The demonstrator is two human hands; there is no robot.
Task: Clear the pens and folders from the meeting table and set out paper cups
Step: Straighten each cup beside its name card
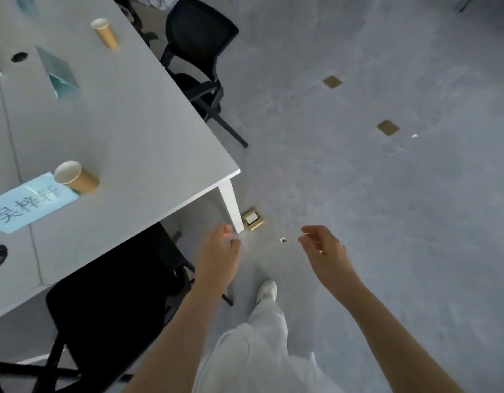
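- Low over the gray floor (358, 194), past the table's corner, both hands hang in the air with nothing in them.
- The left hand (216, 259) has loose, softly bent fingers and holds nothing. It is near the white table leg (231, 205).
- The right hand (323, 253) is loose too, with its fingers bent a little, and it holds nothing. It is out over the bare floor.
- Between the two hands a tiny white scrap (283, 240) lies on the floor.
- Just beside the table leg sits a small gold floor box (252, 218). Two more gold plates (388, 127) lie farther off to the right.
- Below the hands you can see white trousers (262, 350) and one white shoe (267, 290).
- The white meeting table (137, 131) fills the left side.
- One paper cup (75, 177) stands near the close end of the table, touching a light blue name card (29, 205) with dark writing.
- A second paper cup (104, 32) stands at the far end, close to the table's right edge.
- Between the cups, more to the left, a see-through name stand (59, 72) rests on the table.
- A black chair (109, 302) is tucked under the near side, and another black chair (199, 52) stands at the far right side.
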